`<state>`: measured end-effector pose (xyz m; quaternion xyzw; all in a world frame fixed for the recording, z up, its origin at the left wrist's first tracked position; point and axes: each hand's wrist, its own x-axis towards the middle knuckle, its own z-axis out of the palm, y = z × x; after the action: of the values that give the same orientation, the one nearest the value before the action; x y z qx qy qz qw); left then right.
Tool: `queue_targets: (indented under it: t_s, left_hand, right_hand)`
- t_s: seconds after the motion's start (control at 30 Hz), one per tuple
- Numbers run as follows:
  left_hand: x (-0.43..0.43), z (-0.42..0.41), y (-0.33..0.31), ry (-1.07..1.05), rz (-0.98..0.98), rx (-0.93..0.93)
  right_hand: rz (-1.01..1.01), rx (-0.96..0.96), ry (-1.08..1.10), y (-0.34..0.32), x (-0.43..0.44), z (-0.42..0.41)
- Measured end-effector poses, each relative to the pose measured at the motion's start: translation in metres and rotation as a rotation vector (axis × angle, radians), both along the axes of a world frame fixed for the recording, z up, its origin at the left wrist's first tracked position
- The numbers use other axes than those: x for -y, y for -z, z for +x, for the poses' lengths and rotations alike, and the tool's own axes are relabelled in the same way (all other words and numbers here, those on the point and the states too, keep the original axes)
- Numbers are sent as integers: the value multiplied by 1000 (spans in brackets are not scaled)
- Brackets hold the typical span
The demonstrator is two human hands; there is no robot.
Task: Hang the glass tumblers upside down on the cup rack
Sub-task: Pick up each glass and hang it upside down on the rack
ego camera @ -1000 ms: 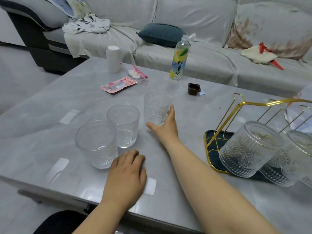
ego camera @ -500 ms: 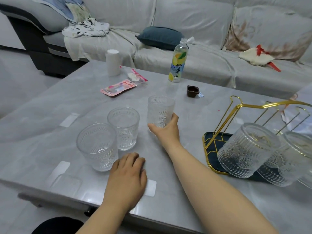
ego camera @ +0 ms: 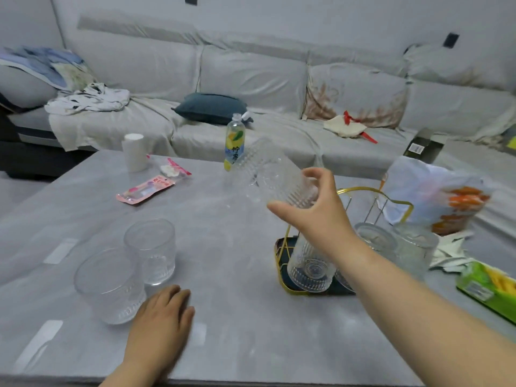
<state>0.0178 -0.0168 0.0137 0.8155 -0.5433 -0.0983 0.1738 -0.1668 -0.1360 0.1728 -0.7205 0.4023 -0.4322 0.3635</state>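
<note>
Tumbler (ego camera: 275, 177) is sitting in the right hand (ego camera: 315, 216), lifted off the surface (ego camera: 237, 275) and tilted on its side, thumb below the ribbed wall, fingers curling over the top; it is hanging in the air just up-left of the cup rack (ego camera: 374, 196). Left hand (ego camera: 162, 322) is lying flat and empty on the surface, palm down, touching or just beside the near loose tumbler (ego camera: 109, 286). Second loose tumbler (ego camera: 150, 250) is standing upright right behind it, so two are waiting on the surface, one is in hand. Rack is carrying at least three inverted tumblers: front one (ego camera: 310, 270), two more (ego camera: 377, 240) (ego camera: 416, 247) behind the forearm; a fourth may be hiding there, cannot tell. All tumblers are clear pressed glass, embossed ribs and medallions, slightly tapered. Rack is thin gold wire over a dark tray. Surface is showing grey marble-look finish, glossy.
</note>
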Motion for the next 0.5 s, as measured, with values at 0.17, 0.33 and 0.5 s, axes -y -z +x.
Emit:
queue_targets:
  t_s: [0.17,0.33,0.5]
  left_hand:
    - [21,-7,-16,37,-98,-28]
    - [70,-47,-59,233,-287,-131]
    - [119,-86,-105,383,-466,-110]
  right_hand:
    - [-46,-36,212,-38,38,-62]
    - [-68,-97,383,-58,73,-111]
    - [-43,-262,462,-66,107,-136]
